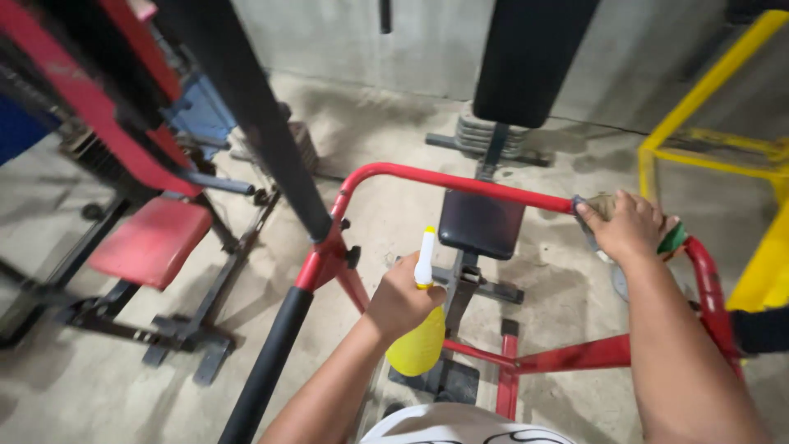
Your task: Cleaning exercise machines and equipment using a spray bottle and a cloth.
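Left hand (400, 298), at lower centre, is clamped around a yellow spray bottle (419, 341). At centre right, a cloth (598, 207) is pressed onto the red bar (460, 182) by the closed right hand (629, 228).

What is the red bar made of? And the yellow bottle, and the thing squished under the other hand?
The red bar looks like metal tube with glossy red paint; it shines and bends smoothly. The yellow spray bottle in the left hand looks like smooth plastic with a white nozzle. The rag under the right hand looks like soft cloth, bunched and wrinkled.
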